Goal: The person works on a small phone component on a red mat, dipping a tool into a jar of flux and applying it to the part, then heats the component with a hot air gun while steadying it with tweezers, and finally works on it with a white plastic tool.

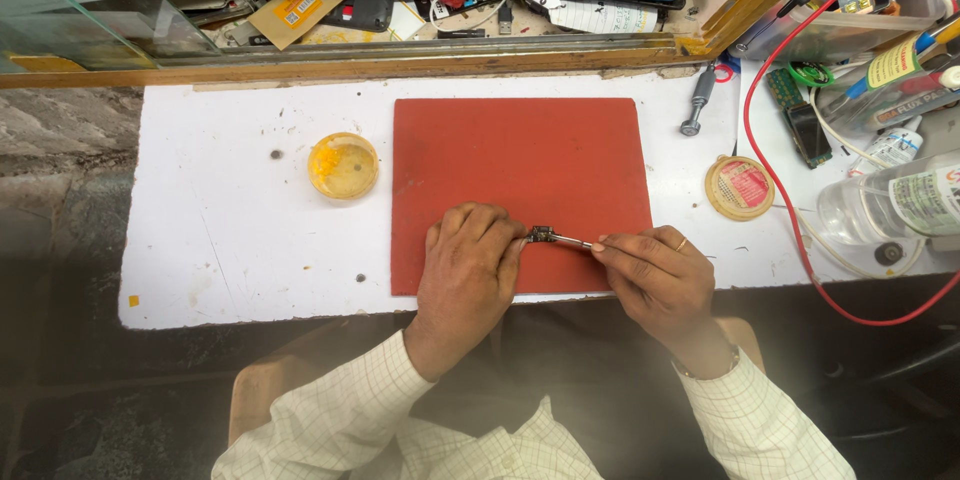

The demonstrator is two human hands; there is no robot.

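A red rectangular mat lies on a white work surface. Over the mat's near edge, my left hand rests palm down, its fingertips pinching a tiny dark electronic part. My right hand holds thin metal tweezers whose tips meet that small part. Both hands wear light checked sleeves. What lies under the left palm is hidden.
A round yellow open tin sits left of the mat. Right of it are a round lidded tin, a metal screwdriver, a looping red wire, a clear bottle. A cluttered wooden shelf runs behind.
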